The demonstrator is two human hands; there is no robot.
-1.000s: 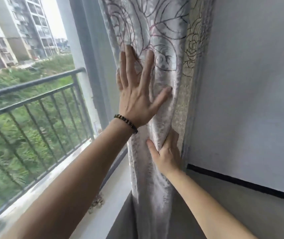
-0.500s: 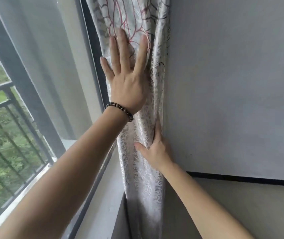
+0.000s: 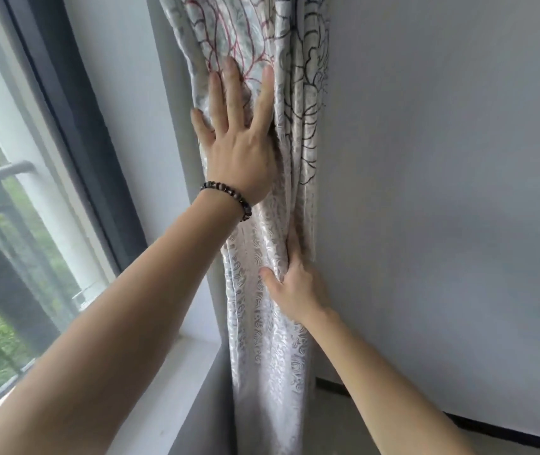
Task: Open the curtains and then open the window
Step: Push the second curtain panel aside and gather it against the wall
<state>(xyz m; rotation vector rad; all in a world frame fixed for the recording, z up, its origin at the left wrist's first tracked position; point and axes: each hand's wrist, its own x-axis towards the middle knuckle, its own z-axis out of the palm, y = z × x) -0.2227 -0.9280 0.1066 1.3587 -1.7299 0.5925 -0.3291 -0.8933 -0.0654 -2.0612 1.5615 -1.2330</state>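
left hand (image 3: 240, 149) flat on curtain (image 3: 272, 323), fingers (image 3: 229, 93) spread

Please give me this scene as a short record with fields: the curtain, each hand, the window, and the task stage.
curtain: patterned curtain, bunched in the corner against the grey wall
left hand: left hand flat, fingers spread, pressing the curtain; beaded bracelet on the wrist
right hand: right hand lower, fingers tucked in the folds
window: dark window frame, uncovered; whether open, cannot tell
stage: curtain drawn aside, window not yet touched

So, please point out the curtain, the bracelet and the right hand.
curtain (image 3: 272, 339): head view, gathered lower folds.
bracelet (image 3: 229, 198): head view, beads on the left wrist.
right hand (image 3: 298, 287): head view, back of hand.
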